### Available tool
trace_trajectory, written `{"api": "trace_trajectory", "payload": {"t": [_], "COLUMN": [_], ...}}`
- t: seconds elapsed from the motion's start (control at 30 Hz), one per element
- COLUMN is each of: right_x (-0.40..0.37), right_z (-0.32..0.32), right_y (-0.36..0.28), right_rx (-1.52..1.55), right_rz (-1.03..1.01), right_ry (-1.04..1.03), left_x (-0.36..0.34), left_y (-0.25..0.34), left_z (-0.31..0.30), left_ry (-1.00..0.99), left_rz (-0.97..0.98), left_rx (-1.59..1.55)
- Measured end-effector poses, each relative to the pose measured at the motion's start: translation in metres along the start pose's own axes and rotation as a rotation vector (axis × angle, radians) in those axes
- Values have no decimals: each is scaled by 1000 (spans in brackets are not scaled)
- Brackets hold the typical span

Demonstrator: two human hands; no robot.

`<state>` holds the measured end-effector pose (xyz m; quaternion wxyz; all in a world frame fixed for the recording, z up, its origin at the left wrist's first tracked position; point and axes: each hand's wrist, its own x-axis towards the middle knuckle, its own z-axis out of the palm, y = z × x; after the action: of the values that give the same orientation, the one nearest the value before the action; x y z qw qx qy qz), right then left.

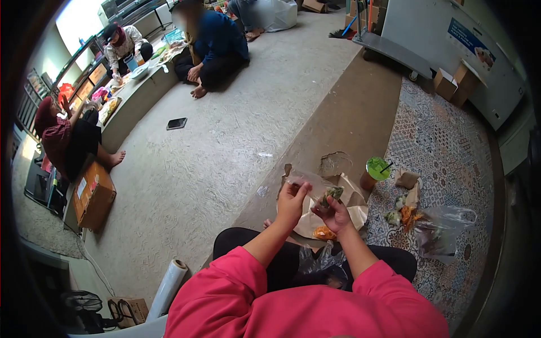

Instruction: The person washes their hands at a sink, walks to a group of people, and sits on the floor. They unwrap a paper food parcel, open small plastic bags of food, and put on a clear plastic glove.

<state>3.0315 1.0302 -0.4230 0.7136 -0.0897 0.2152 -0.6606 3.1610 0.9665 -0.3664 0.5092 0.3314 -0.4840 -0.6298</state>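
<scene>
Clear plastic bag of greens (314,186), pinched by fingers of left hand (293,203) and right hand (335,216), lower centre.

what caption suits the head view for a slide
Left hand and right hand hold a clear plastic bag of green food above creased brown paper.

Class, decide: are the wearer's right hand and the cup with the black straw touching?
Apart: the head view shows brown paper in the gap between the right hand and the cup.
</scene>
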Motion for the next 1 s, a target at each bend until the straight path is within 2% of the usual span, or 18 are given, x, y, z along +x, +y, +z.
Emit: {"api": "trace_trajectory", "payload": {"t": [0.1, 0.13, 0.2, 0.3, 0.4, 0.47, 0.5, 0.57, 0.6, 0.67, 0.8, 0.87, 0.93, 1.0], "right_x": [-3, -4, -3, -10, -18, -16, -14, -12, -15, -16, -26, -34, -38, -31], "right_z": [9, 5, -8, -7, -13, -20, -22, -13, -12, -18, -23, -16, -5, -17], "right_y": [-10, -11, -16, -26, -47, -58, -62, -72, -72, -78, -86, -88, -93, -97], "right_rx": [-86, -91, -97, -119, -266, -272, -259, -281, -286, -284, -300, -316, -406, -565], "right_rz": [-7, -16, 3, -40, -90, -88, -101, -124, -132, -155, -184, -172, -137, -138], "right_ry": [152, 143, 183, 230, 313, 313, 301, 275, 270, 273, 313, 336, 370, 394], "left_x": [8, 10, 16, 23, 39, 48, 53, 57, 65, 72, 80, 82, 92, 85], "left_y": [11, 15, 14, 12, 24, 19, 15, 6, -6, -28, -60, -87, -147, -137], "left_z": [-10, -12, -18, -31, -48, -60, -61, -66, -71, -80, -73, -75, -100, -102], "left_ry": [75, 107, 105, 107, 262, 280, 277, 348, 350, 86, -661, -815, -671, -507], "left_rz": [-72, -127, -109, -30, 154, 23, 50, -160, -164, -147, -158, -80, -17, -301], "left_rx": [-50, -40, -75, 46, 172, 157, 142, 170, 171, 501, 1219, 1350, 1382, 1395]}}
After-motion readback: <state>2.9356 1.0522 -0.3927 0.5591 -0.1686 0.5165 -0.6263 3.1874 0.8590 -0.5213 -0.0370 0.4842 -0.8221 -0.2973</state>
